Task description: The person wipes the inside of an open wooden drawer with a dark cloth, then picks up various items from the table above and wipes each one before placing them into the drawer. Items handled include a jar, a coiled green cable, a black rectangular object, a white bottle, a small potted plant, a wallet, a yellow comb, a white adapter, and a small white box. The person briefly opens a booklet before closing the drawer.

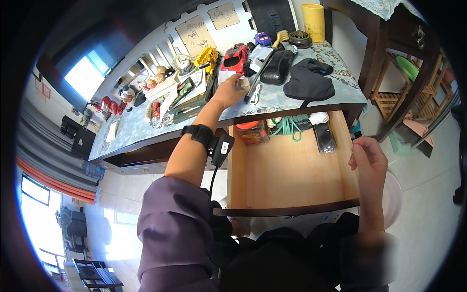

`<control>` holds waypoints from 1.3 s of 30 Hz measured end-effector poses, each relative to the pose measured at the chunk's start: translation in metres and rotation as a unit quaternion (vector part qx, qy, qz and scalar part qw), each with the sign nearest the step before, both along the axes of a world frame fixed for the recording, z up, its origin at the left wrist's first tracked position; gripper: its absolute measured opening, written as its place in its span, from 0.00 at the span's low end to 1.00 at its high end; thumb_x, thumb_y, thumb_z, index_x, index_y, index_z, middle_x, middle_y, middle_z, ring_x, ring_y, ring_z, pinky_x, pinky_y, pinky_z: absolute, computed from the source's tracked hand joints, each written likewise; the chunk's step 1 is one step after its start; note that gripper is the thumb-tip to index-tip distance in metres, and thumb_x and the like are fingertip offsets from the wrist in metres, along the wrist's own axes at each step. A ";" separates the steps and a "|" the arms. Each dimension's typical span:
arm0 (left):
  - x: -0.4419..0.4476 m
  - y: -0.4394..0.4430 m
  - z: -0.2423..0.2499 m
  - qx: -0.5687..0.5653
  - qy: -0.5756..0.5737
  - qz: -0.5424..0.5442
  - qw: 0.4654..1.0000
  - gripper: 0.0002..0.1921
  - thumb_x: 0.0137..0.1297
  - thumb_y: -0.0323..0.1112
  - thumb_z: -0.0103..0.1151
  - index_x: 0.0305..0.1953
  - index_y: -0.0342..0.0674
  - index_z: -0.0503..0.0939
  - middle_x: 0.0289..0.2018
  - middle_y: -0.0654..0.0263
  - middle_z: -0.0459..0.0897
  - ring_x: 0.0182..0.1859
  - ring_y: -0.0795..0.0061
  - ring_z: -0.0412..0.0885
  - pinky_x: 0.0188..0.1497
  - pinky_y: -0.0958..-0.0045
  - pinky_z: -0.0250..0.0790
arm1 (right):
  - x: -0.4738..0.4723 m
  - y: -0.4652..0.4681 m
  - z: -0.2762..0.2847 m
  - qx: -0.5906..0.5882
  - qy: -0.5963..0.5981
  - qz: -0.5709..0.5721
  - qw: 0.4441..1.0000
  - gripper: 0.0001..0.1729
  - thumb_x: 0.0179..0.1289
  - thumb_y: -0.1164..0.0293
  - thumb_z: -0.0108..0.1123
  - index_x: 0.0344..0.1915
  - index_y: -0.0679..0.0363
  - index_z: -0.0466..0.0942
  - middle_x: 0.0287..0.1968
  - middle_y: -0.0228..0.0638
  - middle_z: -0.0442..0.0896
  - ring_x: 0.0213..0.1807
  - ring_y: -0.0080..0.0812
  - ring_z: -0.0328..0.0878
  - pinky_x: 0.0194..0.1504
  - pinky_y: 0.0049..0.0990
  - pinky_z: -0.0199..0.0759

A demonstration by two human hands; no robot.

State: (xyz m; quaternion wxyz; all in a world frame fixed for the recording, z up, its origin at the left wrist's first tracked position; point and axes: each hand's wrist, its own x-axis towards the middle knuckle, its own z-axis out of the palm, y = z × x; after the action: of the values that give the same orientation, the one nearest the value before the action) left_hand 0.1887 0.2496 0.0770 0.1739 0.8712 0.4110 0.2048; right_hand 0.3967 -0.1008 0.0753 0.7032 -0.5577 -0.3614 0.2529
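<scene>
My left hand (229, 93) reaches over the desk with its fingers at a small beige box (243, 84) and a white card (225, 76). Whether it grips either one is hidden. A red toy car (234, 62) sits just beyond the fingertips. My right hand (370, 157) hovers by the right wall of a pulled-out wooden drawer (292, 171), its fingers loosely curled and nothing visible in them. Toward the drawer's back lie a red-lidded jar (252, 133), a coiled green cord (290, 127) and a dark item in clear plastic (324, 138).
On the cloth-covered desk (270, 106) are a backscratcher (263, 69), a black glasses case (277, 66), a dark fabric item (309, 82), a white cable (255, 95) and stacked books (193, 106). A yellow canister (313, 22) stands behind. A pale basin (392, 199) is on the floor at right.
</scene>
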 end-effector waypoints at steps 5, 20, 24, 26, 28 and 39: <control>-0.003 -0.017 -0.004 0.037 -0.139 0.094 0.985 0.23 0.52 0.37 0.64 0.47 0.33 0.72 0.39 0.56 0.81 0.42 0.63 0.80 0.45 0.68 0.73 | 0.004 0.007 0.004 -0.037 -0.054 0.052 0.997 0.06 0.63 0.75 0.55 0.39 0.64 0.75 0.29 0.25 0.74 0.31 0.15 0.70 0.31 0.14 0.63; -0.088 -0.201 -0.003 -0.495 -0.664 -0.196 0.525 0.28 0.64 0.26 0.56 0.64 0.42 0.61 0.58 0.59 0.71 0.59 0.69 0.70 0.63 0.68 0.62 | 0.037 0.223 -0.021 -0.241 -0.524 -0.070 0.814 0.34 0.47 0.54 0.69 0.56 0.43 0.69 0.61 0.43 0.67 0.62 0.47 0.63 0.58 0.51 0.55; -0.085 -0.200 0.002 -0.419 -0.654 -0.212 0.594 0.28 0.62 0.18 0.54 0.63 0.40 0.62 0.57 0.63 0.71 0.58 0.74 0.70 0.61 0.72 0.63 | 0.068 0.210 -0.023 -0.090 -0.489 -0.190 0.847 0.21 0.48 0.68 0.71 0.42 0.55 0.72 0.42 0.40 0.76 0.42 0.40 0.74 0.46 0.34 0.68; -0.097 -0.202 0.006 -0.351 -0.630 -0.192 0.666 0.28 0.59 0.14 0.53 0.61 0.37 0.63 0.55 0.63 0.72 0.58 0.76 0.70 0.59 0.75 0.65 | 0.034 0.205 0.014 -0.045 -0.261 -0.161 0.951 0.19 0.52 0.69 0.69 0.43 0.59 0.72 0.38 0.37 0.77 0.37 0.30 0.75 0.40 0.29 0.70; -0.103 -0.204 0.003 -0.316 -0.628 -0.176 0.689 0.29 0.58 0.13 0.54 0.61 0.37 0.63 0.55 0.63 0.72 0.57 0.76 0.71 0.59 0.74 0.65 | -0.036 0.167 0.066 0.040 -0.117 -0.037 0.992 0.24 0.55 0.70 0.67 0.51 0.58 0.69 0.40 0.35 0.76 0.40 0.26 0.76 0.41 0.24 0.72; -0.087 -0.234 -0.002 -0.112 -0.508 -0.107 0.847 0.26 0.51 0.13 0.60 0.52 0.34 0.69 0.48 0.61 0.74 0.50 0.75 0.75 0.53 0.76 0.70 | -0.168 0.099 0.024 0.116 -0.062 0.174 0.976 0.13 0.63 0.68 0.61 0.43 0.63 0.73 0.38 0.29 0.78 0.39 0.18 0.73 0.42 0.20 0.68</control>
State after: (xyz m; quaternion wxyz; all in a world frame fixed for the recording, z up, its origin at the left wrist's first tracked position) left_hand 0.1013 0.0160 0.0752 0.4760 0.6586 0.1898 0.5511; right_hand 0.2285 -0.0015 0.0990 0.6848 -0.4152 -0.5226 0.2924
